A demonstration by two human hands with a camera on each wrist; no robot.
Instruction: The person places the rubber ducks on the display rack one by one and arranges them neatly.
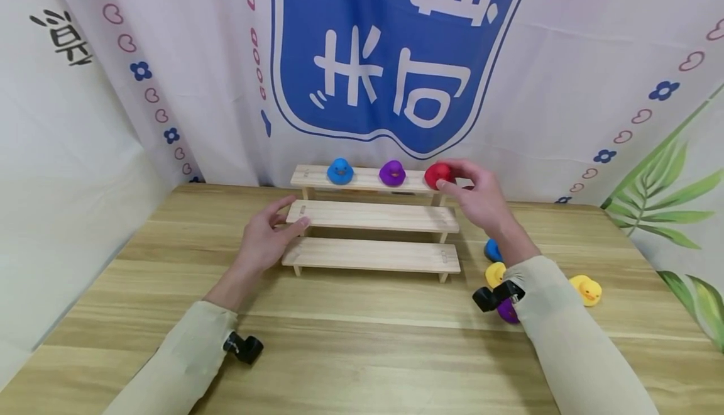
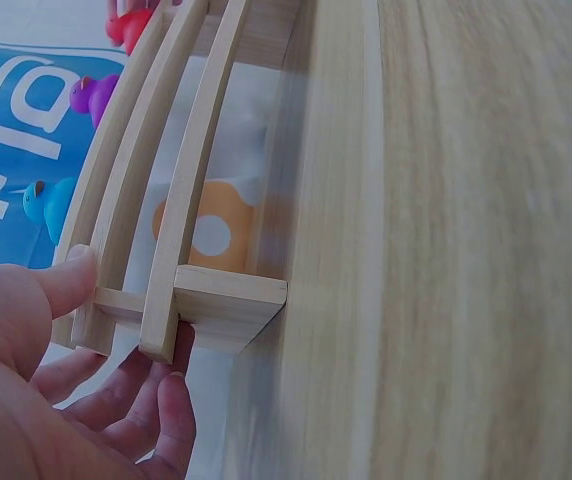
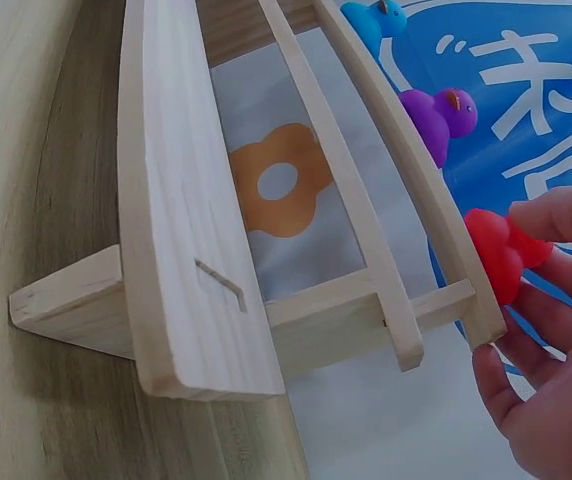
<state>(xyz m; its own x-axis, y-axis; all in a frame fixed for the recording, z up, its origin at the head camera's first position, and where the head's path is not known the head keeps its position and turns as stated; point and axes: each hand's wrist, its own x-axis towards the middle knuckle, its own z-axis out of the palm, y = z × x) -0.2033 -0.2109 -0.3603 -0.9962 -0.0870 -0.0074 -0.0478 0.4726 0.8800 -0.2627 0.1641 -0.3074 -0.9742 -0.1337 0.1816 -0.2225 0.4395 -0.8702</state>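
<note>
A three-step wooden display stand (image 1: 370,254) is in the head view, with a blue rubber duck (image 1: 340,171) and a purple rubber duck (image 1: 392,173) on its top step. At the top step's right end, my right hand (image 1: 477,195) pinches a red rubber duck (image 1: 436,175) between thumb and fingers. The right wrist view shows this red duck (image 3: 498,255) at the step's edge, partly covered by the fingers. My left hand (image 1: 264,236) grips the stand's left end, thumb on the middle step. Its fingers (image 2: 173,420) curl beneath the boards in the left wrist view.
On the wooden table (image 1: 351,352), right of the stand, lie a blue duck (image 1: 493,250), a yellow duck (image 1: 494,273) and a purple duck (image 1: 508,312), partly hidden by my right arm. Another yellow duck (image 1: 587,290) lies farther right. A printed curtain (image 1: 220,88) hangs behind the table.
</note>
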